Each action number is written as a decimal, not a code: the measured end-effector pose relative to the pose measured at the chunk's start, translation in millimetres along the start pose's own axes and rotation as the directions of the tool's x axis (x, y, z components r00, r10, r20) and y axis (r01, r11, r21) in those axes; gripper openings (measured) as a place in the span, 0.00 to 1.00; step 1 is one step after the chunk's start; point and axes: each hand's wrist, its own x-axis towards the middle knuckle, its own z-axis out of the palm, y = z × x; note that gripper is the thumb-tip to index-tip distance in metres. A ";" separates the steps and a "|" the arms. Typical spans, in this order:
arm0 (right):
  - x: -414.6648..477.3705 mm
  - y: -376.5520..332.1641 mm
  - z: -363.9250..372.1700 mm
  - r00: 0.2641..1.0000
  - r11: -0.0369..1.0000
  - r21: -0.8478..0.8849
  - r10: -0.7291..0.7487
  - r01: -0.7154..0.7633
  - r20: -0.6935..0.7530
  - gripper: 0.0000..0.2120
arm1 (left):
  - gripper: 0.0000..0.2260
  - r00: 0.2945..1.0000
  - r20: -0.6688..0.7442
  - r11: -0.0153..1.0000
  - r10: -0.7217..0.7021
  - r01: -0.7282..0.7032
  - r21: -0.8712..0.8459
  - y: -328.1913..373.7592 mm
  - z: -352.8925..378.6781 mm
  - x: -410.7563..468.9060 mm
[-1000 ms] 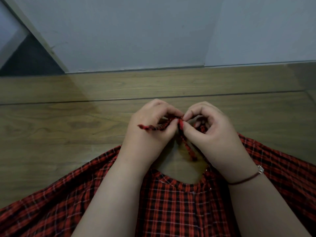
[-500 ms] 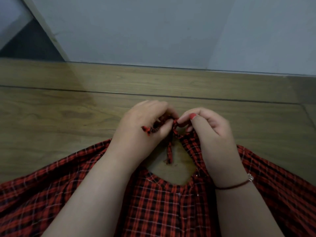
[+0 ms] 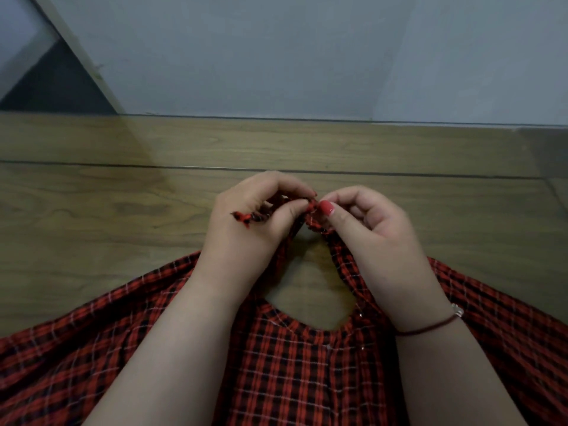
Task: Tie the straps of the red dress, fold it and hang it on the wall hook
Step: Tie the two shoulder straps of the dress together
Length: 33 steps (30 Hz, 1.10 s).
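Observation:
A red and black checked dress (image 3: 307, 370) lies flat on the wooden floor, neckline toward the wall. Both thin straps (image 3: 312, 215) meet above the neckline opening. My left hand (image 3: 255, 222) pinches one strap between thumb and fingers, and that strap's frayed end (image 3: 242, 217) sticks out over the back of the hand. My right hand (image 3: 365, 222) pinches the other strap right beside it, fingertips almost touching the left hand's. The knot itself is hidden by my fingers.
Wooden floor (image 3: 107, 216) stretches left, right and ahead of the dress. A grey wall (image 3: 276, 56) rises just beyond. A slanted pale frame edge (image 3: 80, 53) with a dark gap stands at the upper left. No hook is in view.
The loose strap end that hung down over the neckline opening has been drawn up into my fingers. Both hands stay together at the straps, with the right fingers shifted slightly.

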 end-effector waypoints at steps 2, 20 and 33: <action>0.0 0.6 0.5 1.000 1.000 -0.010 0.011 -0.011 0.028 0.05 | 0.05 0.999 -0.036 1.000 -0.005 0.005 0.019 -0.2 -0.9 0.6; -2.8 3.5 -2.7 1.000 0.996 -0.084 -0.006 0.008 0.026 0.09 | 0.04 0.996 -0.041 0.997 -0.079 0.078 -0.014 -1.6 2.4 -4.4; -2.8 8.8 -0.5 0.969 0.897 -0.426 -0.199 0.120 -0.147 0.05 | 0.04 1.000 0.005 0.958 0.028 -0.028 0.284 -8.6 1.4 -3.2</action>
